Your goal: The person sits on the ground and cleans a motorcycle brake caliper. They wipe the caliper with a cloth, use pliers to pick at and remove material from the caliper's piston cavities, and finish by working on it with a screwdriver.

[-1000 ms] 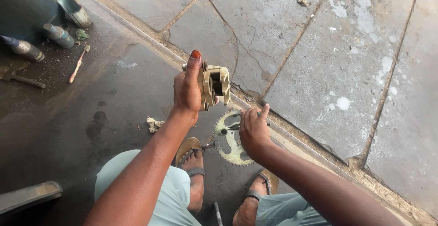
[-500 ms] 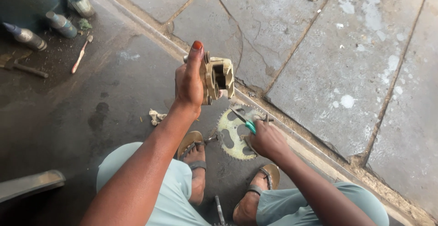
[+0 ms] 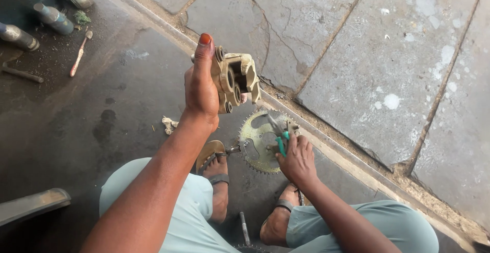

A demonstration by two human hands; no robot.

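Note:
My left hand (image 3: 201,87) holds a tan metal brake caliper (image 3: 235,82) upright in front of me, thumb along its side. Lower down, my right hand (image 3: 296,161) is closed on pliers with green handles (image 3: 279,139), whose jaws point up over a toothed chain sprocket (image 3: 258,143) lying flat on the dark floor. The sprocket lies between my two sandalled feet (image 3: 217,174).
A raised kerb (image 3: 357,166) runs diagonally between the oily dark floor and cracked grey paving slabs (image 3: 367,54). Spray cans (image 3: 53,19), a small brush (image 3: 79,54) and a metal rod (image 3: 20,73) lie at top left. A crumpled rag (image 3: 169,125) sits by my left arm.
My right hand has gone down to the sprocket and taken hold of the green-handled pliers. My left hand has kept the caliper raised, turning it slightly.

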